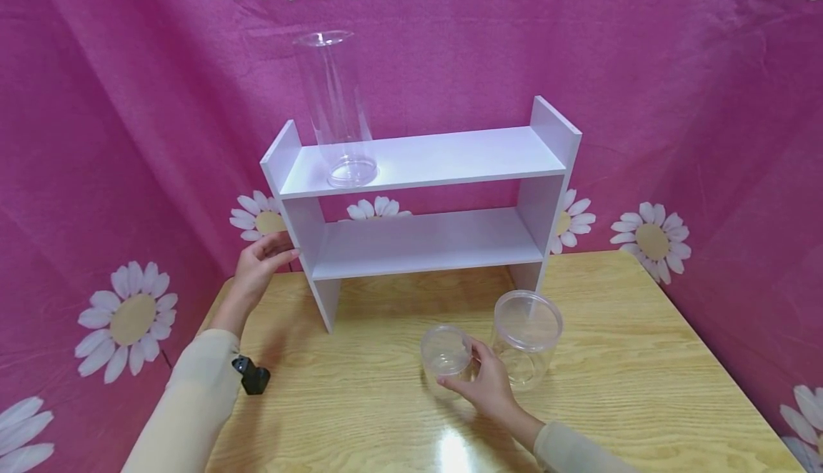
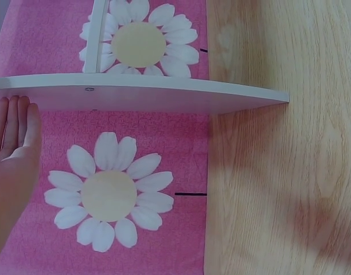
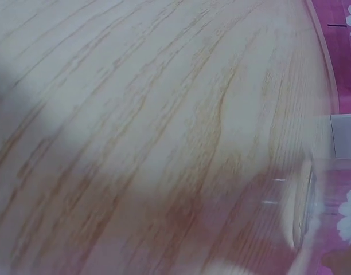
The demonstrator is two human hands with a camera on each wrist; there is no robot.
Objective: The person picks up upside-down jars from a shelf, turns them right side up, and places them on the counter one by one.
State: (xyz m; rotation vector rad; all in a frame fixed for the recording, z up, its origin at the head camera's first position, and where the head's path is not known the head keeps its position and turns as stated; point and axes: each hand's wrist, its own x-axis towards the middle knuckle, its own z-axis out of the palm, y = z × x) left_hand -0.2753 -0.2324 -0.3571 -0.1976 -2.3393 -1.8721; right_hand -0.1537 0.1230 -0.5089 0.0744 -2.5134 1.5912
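Observation:
In the head view, my right hand (image 1: 490, 386) grips a small clear round container (image 1: 445, 348) by its side, low over the table. Close to the right of that hand stands a wider clear round container (image 1: 529, 326). My left hand (image 1: 256, 264) rests its fingers against the outer left side of a white two-tier shelf (image 1: 431, 241). The left wrist view shows those fingers (image 2: 20, 120) fairly straight at the side panel (image 2: 147, 94). A tall clear cylinder (image 1: 336, 101) stands upright on the top tier, at its left end.
The shelf stands at the back of a wooden table (image 1: 373, 416). Behind and beside it hangs a pink cloth (image 1: 444, 51) with daisies and lettering. A small black device (image 1: 252, 376) is at my left sleeve. The right wrist view is mostly blurred wood grain.

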